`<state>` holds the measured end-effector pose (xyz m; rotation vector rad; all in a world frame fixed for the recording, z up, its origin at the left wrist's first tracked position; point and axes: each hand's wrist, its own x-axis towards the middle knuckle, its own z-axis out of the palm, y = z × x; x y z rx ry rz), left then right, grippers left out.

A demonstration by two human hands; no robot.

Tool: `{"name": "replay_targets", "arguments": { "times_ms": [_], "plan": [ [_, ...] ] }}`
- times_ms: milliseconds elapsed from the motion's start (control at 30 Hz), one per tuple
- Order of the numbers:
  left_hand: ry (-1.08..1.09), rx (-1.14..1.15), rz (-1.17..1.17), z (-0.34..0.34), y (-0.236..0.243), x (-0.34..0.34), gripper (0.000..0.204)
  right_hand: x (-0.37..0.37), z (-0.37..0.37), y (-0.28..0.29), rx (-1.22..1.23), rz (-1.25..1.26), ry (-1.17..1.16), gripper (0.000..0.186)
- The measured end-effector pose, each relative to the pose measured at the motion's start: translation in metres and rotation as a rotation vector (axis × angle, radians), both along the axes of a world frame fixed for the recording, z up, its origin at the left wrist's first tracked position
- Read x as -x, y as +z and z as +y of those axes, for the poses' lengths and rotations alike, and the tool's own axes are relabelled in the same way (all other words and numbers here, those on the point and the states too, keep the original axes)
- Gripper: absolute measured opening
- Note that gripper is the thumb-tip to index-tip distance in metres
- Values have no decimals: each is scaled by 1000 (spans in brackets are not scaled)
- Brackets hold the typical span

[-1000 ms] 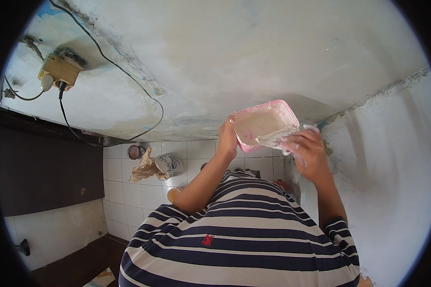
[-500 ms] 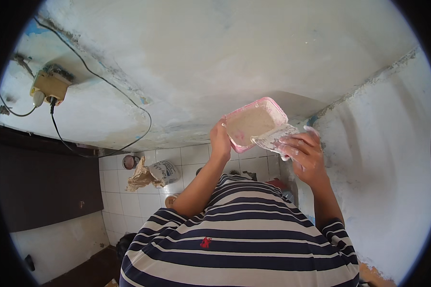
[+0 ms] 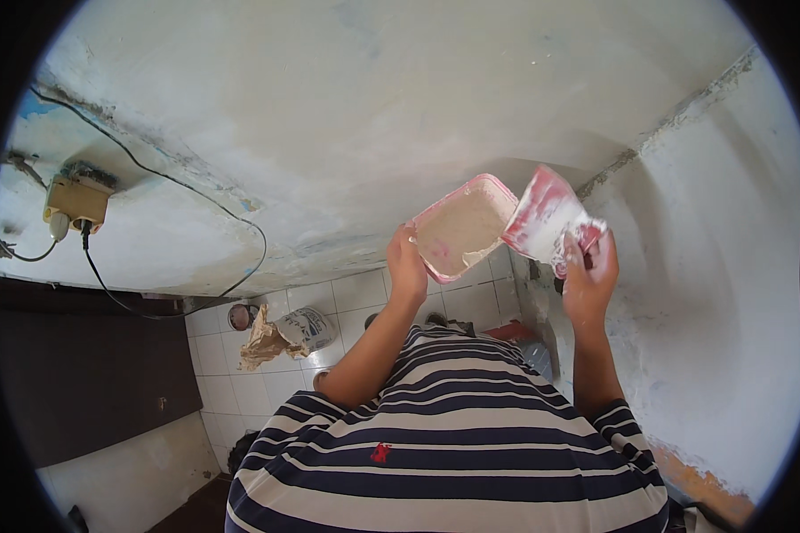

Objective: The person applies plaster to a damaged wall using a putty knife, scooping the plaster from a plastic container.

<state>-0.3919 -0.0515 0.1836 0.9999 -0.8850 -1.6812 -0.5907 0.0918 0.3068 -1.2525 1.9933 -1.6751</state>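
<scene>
My left hand (image 3: 407, 265) grips the left edge of a pink rectangular plastic tub (image 3: 460, 229), tilted so its inside shows. Off-white putty coats the bottom and walls. In my right hand (image 3: 588, 271) is a pink putty scraper (image 3: 545, 211) with a wide flat blade, its face smeared with white putty. My fingers close around its putty-caked grip. The blade stands up at the tub's right rim; whether it touches the rim I cannot tell. White smears mark my right fingers.
A patched wall (image 3: 373, 107) rises in front, meeting another wall (image 3: 711, 266) at the right corner. At left, a black cable (image 3: 265, 240) loops from a yellowish socket box (image 3: 77, 200). A white bucket (image 3: 307, 329) and crumpled brown paper (image 3: 262, 342) stand on the tiled floor (image 3: 356, 293).
My right hand has turned the scraper over, lifting its blade up and right from the tub's lower right rim. The tub stays in my left hand, nearly unmoved.
</scene>
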Motion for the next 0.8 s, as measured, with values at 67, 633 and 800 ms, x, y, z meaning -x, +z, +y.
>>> {"name": "replay_targets", "arguments": {
  "times_ms": [67,633,800],
  "plan": [
    [5,28,-8,4,2,5,38,-3,-15,-1,289,-747,-61,27],
    [147,-39,75,1,-5,7,37,-27,5,-53,64,-1034,-43,27],
    [90,150,-89,-1,13,-2,33,-14,18,-44,154,-1006,-88,28]
  ]
}}
